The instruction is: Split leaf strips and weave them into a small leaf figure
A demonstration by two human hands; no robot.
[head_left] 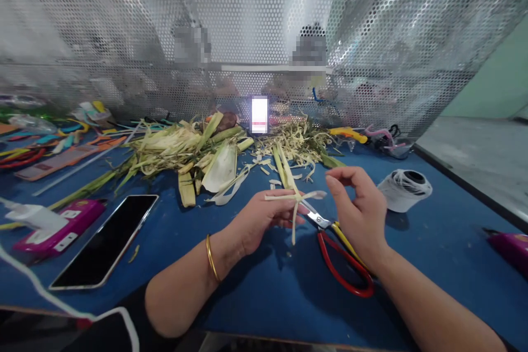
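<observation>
Pale green plant strips (297, 198), crossed and folded over one another, are pinched in my left hand (264, 214), with loose ends sticking out several ways. My right hand (358, 203) is raised just right of them, apart, its fingers curled and thumb near the index finger. Whether a fine thread or strip sits in that pinch cannot be made out. Below and between the hands lie scissors (346, 267) with one red and one yellow handle, their blades partly hidden behind the strips and left hand. A longer pale stalk (284, 168) lies on the table beyond my left hand.
Plant leaves and husks (169, 146) are heaped at the back, beside a pile of shavings (301, 140). A lit phone (259, 114) stands against the perforated screen. Left lie a dark phone (109, 242) and purple power strip (66, 225); right stands a white thread spool (404, 190).
</observation>
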